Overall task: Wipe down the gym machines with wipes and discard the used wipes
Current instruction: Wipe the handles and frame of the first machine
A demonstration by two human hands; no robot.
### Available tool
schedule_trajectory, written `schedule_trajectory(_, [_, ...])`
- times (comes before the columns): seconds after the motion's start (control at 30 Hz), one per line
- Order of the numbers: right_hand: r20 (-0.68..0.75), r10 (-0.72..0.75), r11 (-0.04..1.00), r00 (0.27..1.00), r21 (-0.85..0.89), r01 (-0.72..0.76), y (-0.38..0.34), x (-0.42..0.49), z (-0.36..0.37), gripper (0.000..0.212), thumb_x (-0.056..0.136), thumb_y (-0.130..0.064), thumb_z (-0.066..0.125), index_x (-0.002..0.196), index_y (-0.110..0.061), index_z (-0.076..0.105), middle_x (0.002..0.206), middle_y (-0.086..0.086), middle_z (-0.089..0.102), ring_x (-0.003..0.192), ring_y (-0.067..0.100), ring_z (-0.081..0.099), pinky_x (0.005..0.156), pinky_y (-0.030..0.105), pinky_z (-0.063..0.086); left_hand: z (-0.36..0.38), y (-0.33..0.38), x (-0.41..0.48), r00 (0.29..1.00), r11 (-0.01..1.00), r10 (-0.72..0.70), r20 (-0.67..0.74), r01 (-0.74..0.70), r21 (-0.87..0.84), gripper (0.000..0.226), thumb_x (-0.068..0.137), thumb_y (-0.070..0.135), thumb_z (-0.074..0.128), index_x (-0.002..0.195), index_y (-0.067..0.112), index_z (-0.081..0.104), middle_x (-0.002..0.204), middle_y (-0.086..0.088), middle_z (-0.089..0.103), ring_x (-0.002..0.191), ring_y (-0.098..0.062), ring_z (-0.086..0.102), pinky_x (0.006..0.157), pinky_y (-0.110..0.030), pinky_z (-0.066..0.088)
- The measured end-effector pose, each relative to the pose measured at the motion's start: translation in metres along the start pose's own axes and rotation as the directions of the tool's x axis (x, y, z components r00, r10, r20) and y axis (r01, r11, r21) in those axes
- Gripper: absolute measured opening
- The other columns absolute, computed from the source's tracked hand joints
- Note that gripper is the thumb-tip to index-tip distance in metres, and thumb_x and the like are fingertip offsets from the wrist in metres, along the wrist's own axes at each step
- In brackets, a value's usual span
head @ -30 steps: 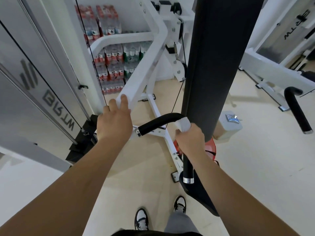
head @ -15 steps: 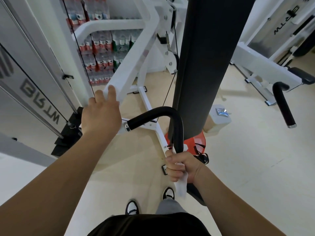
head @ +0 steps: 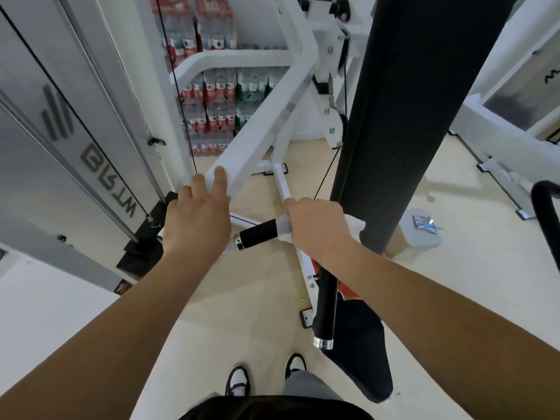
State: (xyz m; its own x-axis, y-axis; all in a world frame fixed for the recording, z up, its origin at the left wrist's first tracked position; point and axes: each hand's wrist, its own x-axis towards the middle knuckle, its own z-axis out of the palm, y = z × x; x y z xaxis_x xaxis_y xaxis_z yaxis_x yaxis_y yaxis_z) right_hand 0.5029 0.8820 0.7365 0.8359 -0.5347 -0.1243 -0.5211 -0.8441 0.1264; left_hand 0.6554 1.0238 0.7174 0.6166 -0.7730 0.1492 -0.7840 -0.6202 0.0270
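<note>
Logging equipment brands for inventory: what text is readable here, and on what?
Roughly "BRTW", sideways, apparently mirrored: grey weight-stack cover.
Cut-off letter, unreadable: right machine's panel.
Bottle labels, foil packet: too small or blurred.

Blk handle (head: 259, 236), white wipe (head: 356, 227), white frame (head: 257, 140), beige floor (head: 257, 294), blk/white shoes (head: 238, 381).

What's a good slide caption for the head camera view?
Right hand wraps a white wipe around the machine's black handle while the left hand rests on the white frame.
</note>
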Motion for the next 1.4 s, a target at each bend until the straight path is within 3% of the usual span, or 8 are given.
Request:
schedule_trajectory(0.23, [0.066,-0.399,0.906,0.915,-0.128,0.404,-0.055,0.019,-0.009,0.015,0.095,-0.017,0.053,0.108,-0.022,0.059,0.068,-0.006,0.036,0.066,0.023,0.053,0.062,0.033,0.039,0.000,0.004,0.002,0.999,0.998,-0.046,0.022,0.045,0.045,0.057,0.107,0.037,0.033,0.156,0.016,0.013,0.137,-0.019,0.045,0.107,-0.038,0.056,0.077,-0.045,0.049])
schedule_trajectory(0.53, [0.241,-0.391,0.907,0.888,-0.063,0.416,-0.069,0.029,-0.019,0.015,0.082,-0.015,0.061,0.096,-0.019,0.061,0.075,-0.003,0.056,0.063,0.018,0.055,0.062,0.032,0.044,-0.002,-0.004,0.004,0.997,0.991,-0.064,0.042,0.069,-0.119,0.053,0.106,0.043,0.037,0.154,0.026,0.022,0.147,-0.010,0.045,0.116,-0.033,0.057,0.084,-0.047,0.055])
schedule_trajectory(0.73, [0.244,-0.273,0.960,0.931,0.000,0.281,-0.028,0.025,-0.027,0.006,0.078,-0.016,0.061,0.077,-0.020,0.057,0.075,-0.001,0.062,0.061,0.018,0.055,0.056,0.029,0.041,-0.004,0.003,0.001,0.997,0.996,-0.066,0.036,0.068,-0.056,0.053,0.108,0.041,0.033,0.156,0.024,0.018,0.149,-0.012,0.043,0.122,-0.032,0.054,0.094,-0.045,0.052])
schedule_trajectory(0.9, [0.234,0.003,0.952,0.972,0.297,-0.074,0.021,0.011,-0.007,0.015,0.082,-0.022,0.065,0.073,-0.022,0.053,0.078,0.001,0.062,0.070,0.021,0.061,0.063,0.033,0.052,-0.005,0.008,-0.010,1.000,0.999,-0.029,0.010,0.029,0.030,0.056,0.108,0.027,0.031,0.161,0.017,0.013,0.170,-0.014,0.007,0.157,-0.032,0.008,0.128,-0.047,0.012])
schedule_trajectory(1.03, [0.383,0.259,0.427,0.887,0.778,-0.461,0.032,-0.011,0.014,0.031,0.073,-0.028,0.080,0.095,-0.009,0.069,0.080,0.012,0.072,0.057,0.024,0.068,0.062,0.040,0.063,-0.005,0.012,-0.016,0.999,0.994,0.019,0.043,-0.023,0.103,0.074,0.095,0.014,0.031,0.163,0.011,0.001,0.170,-0.013,-0.009,0.157,-0.032,-0.008,0.128,-0.050,0.003])
schedule_trajectory(1.17, [0.565,0.310,-0.105,0.765,0.820,-0.563,0.022,-0.037,0.017,0.040,0.082,-0.013,0.080,0.117,-0.002,0.063,0.072,0.015,0.066,0.043,0.019,0.060,0.051,0.031,0.054,-0.007,0.011,-0.017,0.999,0.998,0.004,0.048,-0.007,0.061,0.073,0.097,0.018,0.035,0.163,0.011,0.004,0.171,-0.013,-0.004,0.158,-0.030,-0.007,0.128,-0.049,0.003])
schedule_trajectory(1.27, [0.621,0.322,-0.300,0.715,0.783,-0.545,0.012,-0.057,0.024,0.032,0.087,-0.012,0.076,0.113,0.002,0.065,0.063,0.011,0.058,0.040,0.018,0.058,0.048,0.029,0.054,-0.005,0.010,-0.017,0.999,0.999,0.001,0.043,-0.002,0.034,0.070,0.099,0.019,0.033,0.163,0.012,0.007,0.171,-0.012,0.000,0.158,-0.029,-0.004,0.128,-0.048,0.005])
schedule_trajectory(1.4, [0.673,0.346,-0.346,0.654,0.739,-0.578,-0.011,-0.086,0.044,0.011,0.086,-0.006,0.067,0.089,0.003,0.060,0.050,0.006,0.046,0.038,0.022,0.053,0.048,0.031,0.052,-0.003,0.008,-0.014,1.000,1.000,0.010,0.018,-0.010,0.006,0.067,0.097,0.020,0.029,0.161,0.012,0.012,0.171,-0.012,0.008,0.158,-0.029,0.004,0.128,-0.050,0.010])
